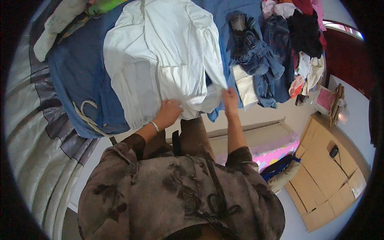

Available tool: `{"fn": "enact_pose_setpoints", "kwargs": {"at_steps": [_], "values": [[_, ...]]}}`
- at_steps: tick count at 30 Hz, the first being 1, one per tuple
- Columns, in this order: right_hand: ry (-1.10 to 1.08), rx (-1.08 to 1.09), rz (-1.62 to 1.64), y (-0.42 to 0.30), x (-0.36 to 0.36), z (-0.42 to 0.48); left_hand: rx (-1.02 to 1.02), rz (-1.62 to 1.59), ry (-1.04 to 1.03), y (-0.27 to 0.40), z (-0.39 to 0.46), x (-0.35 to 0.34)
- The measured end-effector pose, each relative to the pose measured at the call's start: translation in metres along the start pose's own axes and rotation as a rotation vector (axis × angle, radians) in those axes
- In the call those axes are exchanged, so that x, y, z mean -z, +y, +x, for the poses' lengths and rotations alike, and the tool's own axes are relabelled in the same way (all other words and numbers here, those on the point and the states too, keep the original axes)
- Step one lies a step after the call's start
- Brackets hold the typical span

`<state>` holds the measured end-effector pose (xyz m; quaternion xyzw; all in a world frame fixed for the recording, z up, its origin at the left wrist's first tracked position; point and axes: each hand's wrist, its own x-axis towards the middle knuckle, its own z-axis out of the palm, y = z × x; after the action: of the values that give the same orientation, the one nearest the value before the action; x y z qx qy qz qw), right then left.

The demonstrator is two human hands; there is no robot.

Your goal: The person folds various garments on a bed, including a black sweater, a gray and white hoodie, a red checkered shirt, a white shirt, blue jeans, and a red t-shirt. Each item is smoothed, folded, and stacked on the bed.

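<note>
A white long-sleeved shirt (174, 42) is spread over the blue sheet (87, 72) in front of me, with folds down its middle. My right hand (230, 100) pinches the end of its right-side sleeve (214, 57) and holds it out beside the body of the shirt. The fabric near those fingers is blurred. On the lower edge of the shirt rests my left hand (169, 112), with a ring and a pale bracelet. Its fingertips are blurred against the cloth, so whether they grip it is unclear.
Right of the shirt lie crumpled denim clothes (255, 51) and a folded cream cloth (244, 85). Beyond them is a heap of mixed garments (303, 33). A cardboard box (327, 168) stands on the floor at right. Grey curtains (39, 129) hang at left, near a pale cord (87, 118).
</note>
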<state>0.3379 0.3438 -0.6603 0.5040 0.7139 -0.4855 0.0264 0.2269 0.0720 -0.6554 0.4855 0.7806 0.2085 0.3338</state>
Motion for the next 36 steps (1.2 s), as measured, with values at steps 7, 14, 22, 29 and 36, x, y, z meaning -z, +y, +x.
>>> {"fn": "enact_pose_setpoints", "kwargs": {"at_steps": [7,14,22,29,36], "values": [[0.133,0.588,-0.372,-0.19,0.095,-0.025,0.222,-1.064,0.162,0.041,0.08,0.06],[-0.103,0.949,-0.469,-0.199,0.035,-0.084,0.171,-2.35,0.01,0.081,0.143,0.137],[-0.34,-0.289,0.843,-0.131,0.007,-0.051,0.151,-2.513,-0.045,0.08,0.138,0.104],[-0.203,0.003,0.792,-0.181,0.082,-0.017,0.514,-0.872,0.606,-0.007,0.087,0.067],[-0.393,0.397,0.645,-0.338,-0.002,-0.033,1.133,-0.182,1.117,-0.16,-0.039,0.089]]}}
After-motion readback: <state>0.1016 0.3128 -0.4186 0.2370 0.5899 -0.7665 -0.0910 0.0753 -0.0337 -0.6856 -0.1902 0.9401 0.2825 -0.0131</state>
